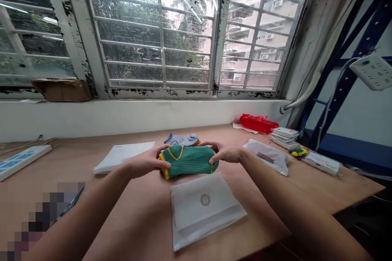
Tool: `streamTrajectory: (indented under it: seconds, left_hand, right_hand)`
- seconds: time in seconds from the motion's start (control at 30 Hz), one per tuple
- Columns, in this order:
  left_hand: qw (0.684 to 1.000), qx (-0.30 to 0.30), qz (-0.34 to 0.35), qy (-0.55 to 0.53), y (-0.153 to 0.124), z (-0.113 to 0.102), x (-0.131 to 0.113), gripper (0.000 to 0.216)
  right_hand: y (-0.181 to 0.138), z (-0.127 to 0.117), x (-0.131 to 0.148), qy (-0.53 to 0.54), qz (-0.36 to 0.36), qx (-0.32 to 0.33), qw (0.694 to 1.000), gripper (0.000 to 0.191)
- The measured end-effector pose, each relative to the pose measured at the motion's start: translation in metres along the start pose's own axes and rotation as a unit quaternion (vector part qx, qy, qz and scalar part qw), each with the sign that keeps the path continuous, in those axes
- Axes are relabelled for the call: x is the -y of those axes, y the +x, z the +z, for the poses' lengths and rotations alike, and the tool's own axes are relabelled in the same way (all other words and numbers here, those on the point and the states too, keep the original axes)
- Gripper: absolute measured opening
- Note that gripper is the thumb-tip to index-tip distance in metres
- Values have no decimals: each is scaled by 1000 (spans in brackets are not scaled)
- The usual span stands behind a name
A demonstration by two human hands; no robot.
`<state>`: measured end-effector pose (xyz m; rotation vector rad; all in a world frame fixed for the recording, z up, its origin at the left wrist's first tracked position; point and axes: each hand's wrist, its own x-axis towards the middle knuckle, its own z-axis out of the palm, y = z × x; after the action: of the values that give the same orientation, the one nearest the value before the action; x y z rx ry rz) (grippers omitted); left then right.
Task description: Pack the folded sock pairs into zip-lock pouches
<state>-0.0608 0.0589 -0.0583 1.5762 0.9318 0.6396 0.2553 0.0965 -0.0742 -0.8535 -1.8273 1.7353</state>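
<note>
Forearms: the bare left forearm [76, 220] and right forearm [306, 208] reach in from the lower corners over a wooden table [143, 228].

Left hand: the left hand [146, 161] is curled narrowly around one end of the green ribbed socks [187, 162], holding them.

Right hand: the right hand [225, 153] holds the opposite end, also narrow, with its fingers arched over the top.

Socks: folded into a compact bundle with yellow trim, they sit between both hands at mid-table. Whether they touch the wood cannot be told.

Handling: even pressure from both ends looks best, firm enough to keep the layers from sliding but light enough not to bow the bundle.

Pouch: a frosted white pouch [202, 212] with a round grey logo lies flat just in front of the socks.

Nearby: folded blue-grey socks [181, 140] lie just behind the hands, a flat white packet [124, 157] to the left, and a second frosted pouch [268, 155] to the right.

Far edge: a red plastic bag [259, 124] and a stack of small boxes [284, 138] sit below a barred window [159, 28].
</note>
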Motion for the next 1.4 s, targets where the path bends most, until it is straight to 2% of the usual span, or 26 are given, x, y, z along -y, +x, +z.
streamTrajectory:
  seconds: [0.1, 0.17, 0.2, 0.27, 0.37, 0.43, 0.47, 0.53, 0.67, 0.73, 0.87, 0.97, 1.13, 1.2, 1.27, 1.33, 1.4]
  left_hand:
    - [982, -44, 84, 161, 5, -11, 1, 44]
    - [941, -106, 163, 276, 10, -14, 6, 30]
    - [913, -135, 207, 325, 13, -16, 10, 24]
    - [857, -168, 285, 396, 19, -17, 22, 18]
    - [795, -168, 358, 461, 26, -19, 46, 30]
    - [761, -161, 373, 506, 28, -20, 62, 38]
    - [748, -155, 372, 527, 28, -21, 68, 40]
    - [734, -137, 356, 561, 25, -22, 76, 41]
    - [733, -123, 318, 589, 13, -16, 69, 43]
    - [727, -124, 313, 598, 10, -6, 61, 45]
    - [717, -100, 264, 637, 12, 18, 53, 55]
    - [724, -62, 211, 654, 14, 24, 59, 55]
    - [763, -32, 192, 616, 15, 11, 68, 52]
    - [771, -41, 196, 605, 14, 11, 63, 54]
    - [770, -71, 229, 591, 10, 23, 50, 59]
    - [773, -96, 279, 562, 2, 49, 35, 65]
    - [796, -71, 293, 524, -8, 86, 24, 56]
  right_hand:
    - [12, -4, -2, -101, -72, -59, 990, 70]
    - [20, -2, -6, -227, -158, -120, 954, 53]
    - [23, -1, -9, -300, -207, -145, 920, 43]
    - [30, 2, -17, -444, -297, -167, 828, 28]
    - [37, 3, -36, -600, -365, -166, 692, 29]
    - [38, 1, -50, -665, -364, -162, 632, 34]
    - [38, -1, -56, -684, -358, -157, 616, 36]
    - [37, -3, -66, -695, -343, -146, 614, 41]
    - [31, 1, -66, -653, -313, -160, 671, 43]
    - [29, 6, -60, -640, -298, -153, 692, 49]
    - [30, 14, -52, -650, -263, -90, 707, 52]
    - [30, 16, -55, -647, -215, -55, 730, 51]
    - [28, 20, -58, -622, -192, -61, 756, 48]
    - [27, 21, -57, -615, -210, -70, 757, 50]
    - [24, 18, -55, -603, -250, -101, 751, 53]
    - [21, 12, -54, -578, -292, -169, 743, 51]
    - [18, 2, -54, -551, -306, -255, 734, 43]
